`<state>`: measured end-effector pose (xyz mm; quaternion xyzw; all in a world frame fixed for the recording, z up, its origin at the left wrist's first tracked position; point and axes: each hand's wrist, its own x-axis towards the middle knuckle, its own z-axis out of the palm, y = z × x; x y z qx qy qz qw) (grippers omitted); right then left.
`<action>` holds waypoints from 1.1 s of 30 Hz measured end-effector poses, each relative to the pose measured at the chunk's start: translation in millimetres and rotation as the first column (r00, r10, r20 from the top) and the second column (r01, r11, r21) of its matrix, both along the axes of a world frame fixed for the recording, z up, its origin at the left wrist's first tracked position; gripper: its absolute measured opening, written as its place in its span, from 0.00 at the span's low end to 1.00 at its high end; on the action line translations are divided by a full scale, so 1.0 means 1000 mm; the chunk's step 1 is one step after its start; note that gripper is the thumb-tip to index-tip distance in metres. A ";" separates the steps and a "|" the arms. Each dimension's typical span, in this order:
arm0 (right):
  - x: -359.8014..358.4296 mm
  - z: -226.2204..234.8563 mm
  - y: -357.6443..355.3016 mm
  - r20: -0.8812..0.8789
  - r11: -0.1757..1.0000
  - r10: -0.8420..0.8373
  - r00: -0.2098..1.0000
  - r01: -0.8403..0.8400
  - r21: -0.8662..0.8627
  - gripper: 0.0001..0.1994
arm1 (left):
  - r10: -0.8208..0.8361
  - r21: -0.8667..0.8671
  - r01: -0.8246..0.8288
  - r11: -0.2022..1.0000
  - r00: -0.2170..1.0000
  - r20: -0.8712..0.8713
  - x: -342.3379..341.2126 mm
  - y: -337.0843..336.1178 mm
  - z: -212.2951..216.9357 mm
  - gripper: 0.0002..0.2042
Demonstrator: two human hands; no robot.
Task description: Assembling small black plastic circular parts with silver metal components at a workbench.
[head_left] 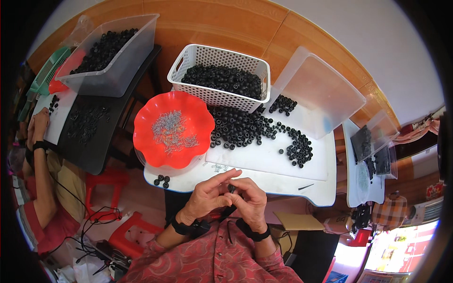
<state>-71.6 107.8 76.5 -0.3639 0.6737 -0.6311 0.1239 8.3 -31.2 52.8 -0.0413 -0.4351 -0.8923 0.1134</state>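
1. Left hand [205,195] and right hand [250,198] meet; both sets of fingertips pinch one black ring [231,188].
2. Beyond the fingers: loose rings [245,129] on a white board [264,160], white basket [222,75].
3. Ahead-left: red bowl [172,129] of small metal parts.
4. Nothing lies between fingers and board.

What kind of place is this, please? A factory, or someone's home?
Probably a home or small workshop doing hand assembly. Low white tables stand on a tiled floor, a white basket holds black rings, and a red bowl holds small metal parts.
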 end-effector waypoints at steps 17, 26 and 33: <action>0.008 -0.004 -0.003 0.159 0.995 -0.070 0.985 0.081 -0.061 0.12 | 0.119 -0.202 -0.112 0.973 0.993 0.023 -0.004 0.004 0.002 0.23; -0.002 -0.011 0.005 0.322 0.992 -0.001 0.947 0.042 -0.119 0.14 | 0.002 -0.087 0.002 0.996 0.999 0.047 -0.005 0.006 0.005 0.26; -0.006 -0.014 0.006 0.320 0.994 0.008 0.947 0.028 -0.110 0.15 | 0.070 0.009 -0.071 0.997 0.990 0.123 -0.005 0.004 -0.009 0.20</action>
